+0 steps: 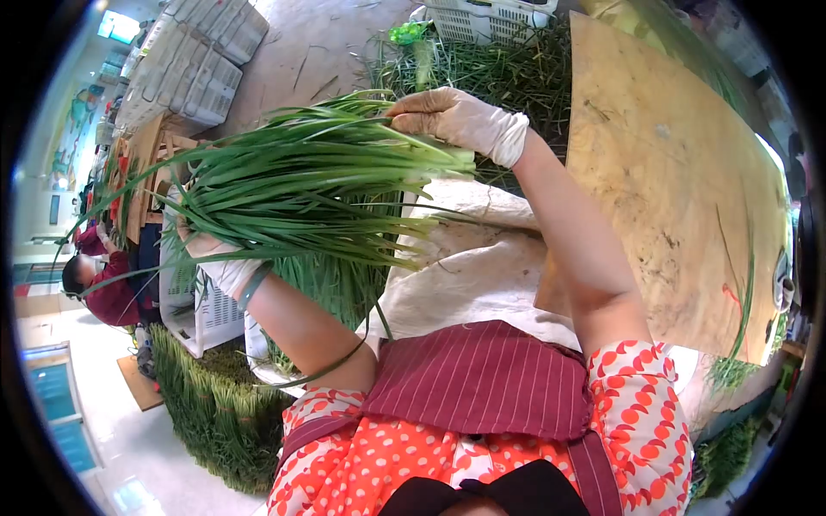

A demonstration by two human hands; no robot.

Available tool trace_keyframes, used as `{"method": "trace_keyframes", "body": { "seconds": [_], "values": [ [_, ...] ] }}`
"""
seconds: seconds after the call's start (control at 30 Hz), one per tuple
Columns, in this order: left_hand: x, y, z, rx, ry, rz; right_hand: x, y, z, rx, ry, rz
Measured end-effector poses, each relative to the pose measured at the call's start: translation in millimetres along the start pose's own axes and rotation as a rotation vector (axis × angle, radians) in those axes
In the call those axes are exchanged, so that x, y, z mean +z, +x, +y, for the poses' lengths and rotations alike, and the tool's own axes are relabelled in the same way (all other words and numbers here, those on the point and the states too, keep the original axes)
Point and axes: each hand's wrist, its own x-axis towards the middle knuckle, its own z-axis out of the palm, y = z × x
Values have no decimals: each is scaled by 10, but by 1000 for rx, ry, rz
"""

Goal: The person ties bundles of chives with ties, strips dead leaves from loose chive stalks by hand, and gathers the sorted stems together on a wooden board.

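Observation:
A wide bunch of garlic chives (301,176) lies across in front of my chest, green leaves to the left and pale cut ends to the right. My left hand (219,254), in a white glove, is closed round the leafy part from below; its fingers are largely hidden by the leaves. Also gloved, my right hand (456,120) grips the bunch's upper edge near the pale stems, thumb and fingers bent together. Below the bunch more chives (331,292) hang or lie beside a white cloth (465,275) over my lap.
A wooden board (671,189) stands at my right. Loose green trimmings (508,82) lie ahead, near a white crate (490,21). Grey crates (194,64) are stacked at the upper left. Tied chive bundles (215,404) are piled at lower left, near another person (112,284).

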Motion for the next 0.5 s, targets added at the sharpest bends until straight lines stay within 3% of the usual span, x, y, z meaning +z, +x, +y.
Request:
{"method": "trace_keyframes", "body": {
  "seconds": [0.1, 0.13, 0.2, 0.23, 0.33, 0.37, 0.4, 0.47, 0.5],
  "values": [
    [-23, 24, -22, 29, 97, 47, 60, -106, 37, -140, 178, 67],
    [-13, 11, -38, 24, 97, 49, 11, -197, 6, -151, 126, 141],
    [154, -73, -36, 137, 206, 259, -182, -417, -90, -237, -74, 326],
    [144, -92, -17, 140, 179, 183, -304, -549, -276, -225, -298, 400],
    [196, -116, 69, 161, 195, 223, -790, -677, -199, -228, -86, 723],
    [138, -66, 65, 204, 295, 170, -926, -650, -77, -148, -137, 803],
    [140, -48, 96, 206, 295, 170, -1027, -628, 47, 55, -459, 785],
    [224, -40, 179, -27, -154, 20, -1109, -584, 359, 346, -930, 670],
    [588, -136, 60, 233, 205, 181, -985, -564, 287, 538, -1301, 624]
  ]
}}
